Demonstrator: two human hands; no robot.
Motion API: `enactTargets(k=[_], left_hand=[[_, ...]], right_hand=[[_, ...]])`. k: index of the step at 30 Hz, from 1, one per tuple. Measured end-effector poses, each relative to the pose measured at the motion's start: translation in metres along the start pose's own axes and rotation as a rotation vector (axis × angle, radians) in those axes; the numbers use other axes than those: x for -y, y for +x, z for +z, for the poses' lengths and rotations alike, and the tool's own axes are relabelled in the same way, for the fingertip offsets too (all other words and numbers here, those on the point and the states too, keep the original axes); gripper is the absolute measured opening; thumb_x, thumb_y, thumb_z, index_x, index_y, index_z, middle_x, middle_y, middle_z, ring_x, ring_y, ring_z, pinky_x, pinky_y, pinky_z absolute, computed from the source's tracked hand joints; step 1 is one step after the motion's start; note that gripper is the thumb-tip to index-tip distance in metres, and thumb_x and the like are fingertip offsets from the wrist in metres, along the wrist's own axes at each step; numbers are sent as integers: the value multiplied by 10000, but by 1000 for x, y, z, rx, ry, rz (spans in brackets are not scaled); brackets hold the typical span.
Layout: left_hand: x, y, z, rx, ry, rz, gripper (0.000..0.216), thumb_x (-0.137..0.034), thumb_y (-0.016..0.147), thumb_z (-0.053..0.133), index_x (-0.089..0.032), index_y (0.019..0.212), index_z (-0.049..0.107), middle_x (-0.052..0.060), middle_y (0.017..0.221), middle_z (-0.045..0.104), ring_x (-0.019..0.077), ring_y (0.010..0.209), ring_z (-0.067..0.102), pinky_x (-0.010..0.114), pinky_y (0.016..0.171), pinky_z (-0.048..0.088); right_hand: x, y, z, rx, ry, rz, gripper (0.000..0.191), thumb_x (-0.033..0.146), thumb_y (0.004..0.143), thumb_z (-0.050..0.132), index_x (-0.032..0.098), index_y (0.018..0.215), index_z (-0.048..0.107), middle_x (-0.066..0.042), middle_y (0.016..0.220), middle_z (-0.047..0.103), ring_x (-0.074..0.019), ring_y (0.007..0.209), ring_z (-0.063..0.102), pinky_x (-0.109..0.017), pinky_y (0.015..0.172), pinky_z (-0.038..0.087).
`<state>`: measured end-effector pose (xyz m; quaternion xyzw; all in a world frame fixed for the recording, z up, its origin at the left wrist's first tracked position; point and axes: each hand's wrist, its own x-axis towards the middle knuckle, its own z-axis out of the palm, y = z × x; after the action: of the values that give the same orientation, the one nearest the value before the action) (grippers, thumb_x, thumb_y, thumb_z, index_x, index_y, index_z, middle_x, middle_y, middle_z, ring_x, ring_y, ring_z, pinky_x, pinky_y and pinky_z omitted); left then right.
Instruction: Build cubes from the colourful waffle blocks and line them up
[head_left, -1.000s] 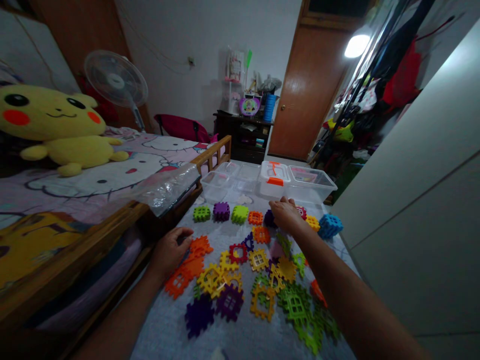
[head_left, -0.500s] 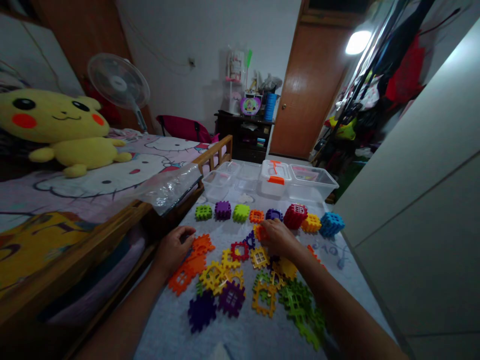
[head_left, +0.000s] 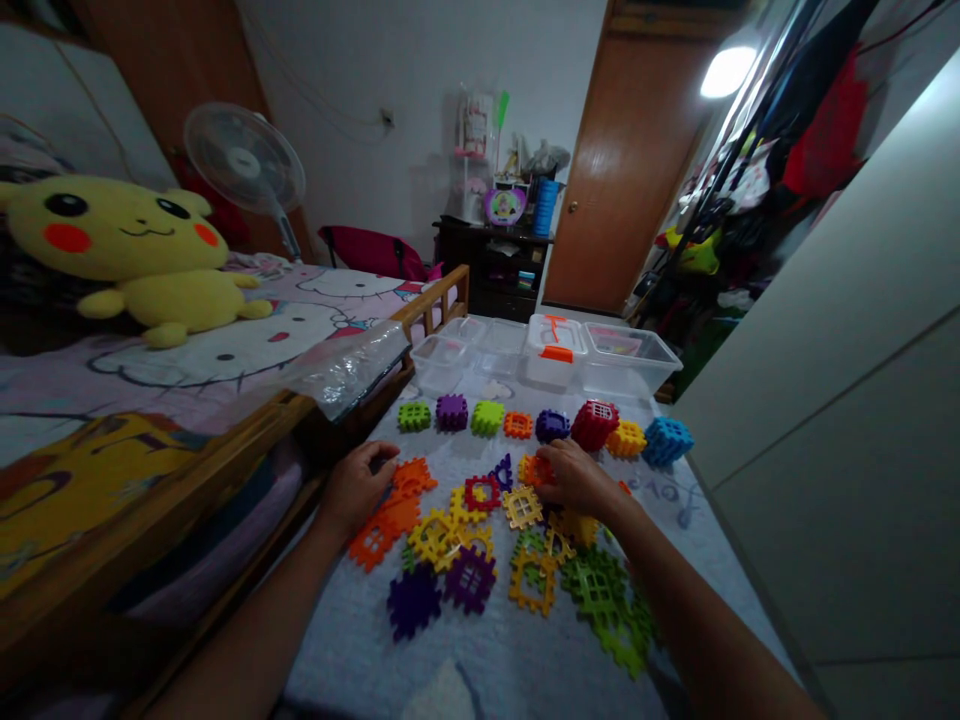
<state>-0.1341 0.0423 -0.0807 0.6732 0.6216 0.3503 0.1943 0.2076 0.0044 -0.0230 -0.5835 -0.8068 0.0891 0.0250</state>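
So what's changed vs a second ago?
The right hand drew back towards the wearer, from the dark purple stack to a loose orange piece; whether it grips that is unclear. The left hand stayed beside the orange pile; the lidded box stayed put.

Orange toothed piece point(head_left: 537, 470): partly covered by the right hand point(head_left: 576, 480); exact tilt not readable. Yellow windowed piece point(head_left: 522, 508): flat, just nearer the viewer. Orange group point(head_left: 401, 512), beside the left hand point(head_left: 358, 490): flat toothed plates, overlapping in a slanting line, nearest one with a cross-barred window.
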Motion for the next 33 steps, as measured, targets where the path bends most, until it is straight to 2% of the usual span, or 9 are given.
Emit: enactTargets(k=[10,15,17,21,25,29,33], left_hand=[[1,0,0,-2,-7,7,326,-424,739,503,-184,879,674,59,937,713,235,906,655,330,867,498],[0,0,0,11,-2,-16,334,-434,735,518,-188,896,676,60,957,714,236,911,650,333,873,498],[2,0,1,17,4,-13,342,-435,741,514,-184,906,678,66,972,711,237,920,648,334,874,498],[7,1,2,22,17,4,348,-441,755,510,-191,926,680,65,997,712,238,949,647,329,894,491],[10,3,2,13,38,17,348,-455,736,521,-203,911,685,60,984,720,241,930,654,329,904,492],[11,5,2,18,56,26,351,-472,723,524,-206,880,693,61,959,726,244,896,664,317,860,511],[12,5,1,13,62,16,362,-470,721,520,-203,889,698,65,971,729,249,899,667,327,871,511]], right_hand=[[-2,-15,-1,-92,-10,54,332,376,799,647,153,1044,630,-97,1022,596,-230,960,528,-297,821,386],[-8,-31,-5,22,37,92,248,313,772,646,149,958,649,-96,970,610,-209,892,558,-281,786,411],[-12,-40,-8,28,109,78,268,290,763,645,150,991,645,-90,976,613,-203,897,571,-279,798,428],[-37,-62,-18,-106,222,94,468,274,765,645,165,1214,569,-110,1131,595,-219,983,581,-337,885,450],[-64,-77,-23,-183,223,177,453,299,766,649,177,1198,591,-98,1066,609,-219,926,595,-350,832,484],[-61,-75,-12,-186,203,208,439,350,760,682,151,1146,623,-96,1002,617,-220,905,599,-341,810,485],[-57,-75,-5,-189,278,206,400,311,771,670,150,1132,614,-102,1053,632,-202,896,611,-321,796,484]])
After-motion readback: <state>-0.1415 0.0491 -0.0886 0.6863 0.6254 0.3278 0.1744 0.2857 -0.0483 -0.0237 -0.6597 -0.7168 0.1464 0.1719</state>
